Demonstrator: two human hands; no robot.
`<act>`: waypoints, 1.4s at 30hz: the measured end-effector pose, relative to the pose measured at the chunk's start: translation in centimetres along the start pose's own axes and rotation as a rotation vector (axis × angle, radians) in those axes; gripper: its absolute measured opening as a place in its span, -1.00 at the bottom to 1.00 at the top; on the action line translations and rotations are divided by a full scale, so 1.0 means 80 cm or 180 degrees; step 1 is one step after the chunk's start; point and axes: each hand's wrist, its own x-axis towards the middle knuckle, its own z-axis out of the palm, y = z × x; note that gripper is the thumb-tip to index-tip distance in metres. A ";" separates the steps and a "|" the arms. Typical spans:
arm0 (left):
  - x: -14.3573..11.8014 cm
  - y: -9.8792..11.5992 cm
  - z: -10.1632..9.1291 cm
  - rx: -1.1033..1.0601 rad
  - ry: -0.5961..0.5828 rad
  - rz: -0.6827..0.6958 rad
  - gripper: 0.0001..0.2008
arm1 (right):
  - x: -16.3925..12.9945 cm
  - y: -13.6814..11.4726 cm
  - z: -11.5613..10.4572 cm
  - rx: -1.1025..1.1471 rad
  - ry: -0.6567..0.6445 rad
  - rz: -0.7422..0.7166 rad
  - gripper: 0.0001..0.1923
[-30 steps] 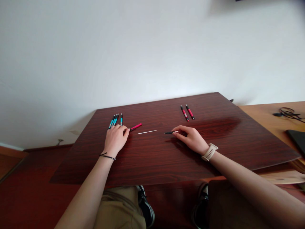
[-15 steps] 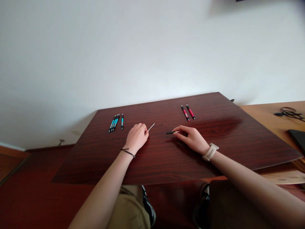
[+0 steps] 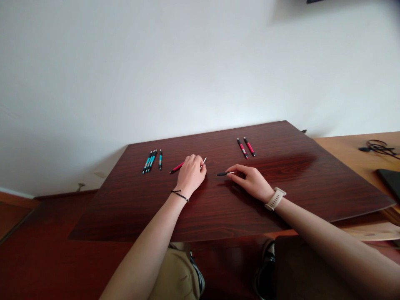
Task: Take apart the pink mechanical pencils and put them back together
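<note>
Your left hand point(image 3: 191, 177), mid-frame, closes around a thin white refill rod point(image 3: 204, 160) and the pink pen barrel point(image 3: 176, 167) jutting out to its left, apparently to bring them together. Just right of it, your right hand point(image 3: 251, 181) pinches a slim black pen tip section point(image 3: 224, 173), pinning it flat on the dark red wooden tabletop point(image 3: 312, 187). Four teal pens point(image 3: 152, 160) lie upper left, two pink pens point(image 3: 246, 147) upper right, sorted by colour.

Dark wooden table point(image 3: 218, 208) bears teal pens point(image 3: 151, 160), red pens point(image 3: 246, 147).
</note>
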 end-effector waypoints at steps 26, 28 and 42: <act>-0.017 0.005 -0.004 -0.0816 -0.0120 0.0389 -0.89 | 0.004 0.010 -0.006 0.0183 0.0459 0.0314 -0.66; -0.013 0.002 -0.002 -0.0489 -0.0090 0.0219 -0.88 | 0.005 0.012 -0.006 0.0206 0.0487 0.0348 -0.64; 0.031 0.029 0.040 0.0585 -0.0149 -0.0172 -0.87 | 0.004 0.010 0.000 0.0127 0.0341 0.0217 -0.67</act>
